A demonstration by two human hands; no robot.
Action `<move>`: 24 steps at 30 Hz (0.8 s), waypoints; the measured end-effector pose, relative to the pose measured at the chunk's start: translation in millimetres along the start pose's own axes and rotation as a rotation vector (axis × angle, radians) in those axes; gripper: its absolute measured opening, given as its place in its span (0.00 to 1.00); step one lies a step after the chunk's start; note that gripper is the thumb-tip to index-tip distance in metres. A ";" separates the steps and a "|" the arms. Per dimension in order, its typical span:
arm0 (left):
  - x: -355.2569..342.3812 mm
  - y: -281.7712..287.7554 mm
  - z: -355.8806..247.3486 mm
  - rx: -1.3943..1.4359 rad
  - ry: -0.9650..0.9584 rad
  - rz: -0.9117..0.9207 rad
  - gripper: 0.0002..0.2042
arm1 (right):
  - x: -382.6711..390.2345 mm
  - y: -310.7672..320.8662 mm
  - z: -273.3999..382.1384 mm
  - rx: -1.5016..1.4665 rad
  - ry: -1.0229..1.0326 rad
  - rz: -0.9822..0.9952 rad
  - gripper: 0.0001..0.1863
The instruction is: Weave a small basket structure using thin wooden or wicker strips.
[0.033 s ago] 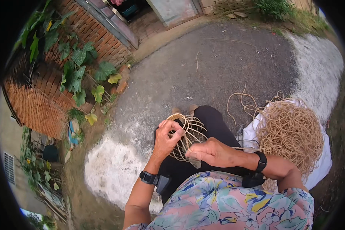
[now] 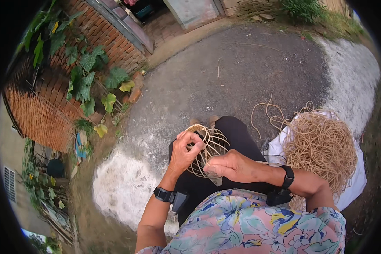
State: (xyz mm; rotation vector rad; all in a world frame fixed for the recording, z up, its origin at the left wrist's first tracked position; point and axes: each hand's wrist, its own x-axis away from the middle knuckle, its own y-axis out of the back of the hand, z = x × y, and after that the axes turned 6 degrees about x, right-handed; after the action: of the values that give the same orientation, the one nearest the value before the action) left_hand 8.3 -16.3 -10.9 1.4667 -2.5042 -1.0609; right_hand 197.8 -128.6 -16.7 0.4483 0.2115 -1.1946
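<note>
- The openwork basket (image 2: 216, 136) sits in your lap at the centre of the frame, its pale strands curving between your hands.
- Your left hand (image 2: 185, 151) is curled against the basket's left side, thumb and forefinger nearly meeting; you cannot tell whether anything is pinched between them.
- Your right hand (image 2: 230, 165) is closed at the basket's lower right, its thumb pressed to the forefinger, apparently on a thin strand, though the fingertips hide most of it.
- Expect the basket to be light and springy, its open ribs easily bent; the thicker rim at its upper left looks the firmest hold.
- Right of frame, a tangled heap of tan cord (image 2: 321, 146) lies on a white sack (image 2: 359, 171); loose loops (image 2: 258, 108) trail onto the pavement (image 2: 186, 93) and could snag.
- Your dark trousers (image 2: 235, 131) crowd the basket from below, and your hands cover part of its weave.
</note>
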 end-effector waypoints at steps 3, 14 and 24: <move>-12.9 8.7 4.9 0.085 0.025 0.144 0.05 | -17.4 10.8 2.1 0.057 0.000 0.043 0.13; -16.6 27.0 11.0 0.433 0.222 0.321 0.11 | -46.5 50.0 -3.0 -0.272 -0.360 -0.021 0.17; 3.0 2.6 8.1 -0.207 -0.263 -0.111 0.13 | -33.0 55.4 -20.2 -0.145 -0.352 -0.132 0.18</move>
State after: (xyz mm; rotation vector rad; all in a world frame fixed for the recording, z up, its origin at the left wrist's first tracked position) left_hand 1.8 -13.5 -16.4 1.5076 -2.4003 -1.5744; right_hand 239.0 -75.5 -9.5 0.0940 0.0239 -1.3560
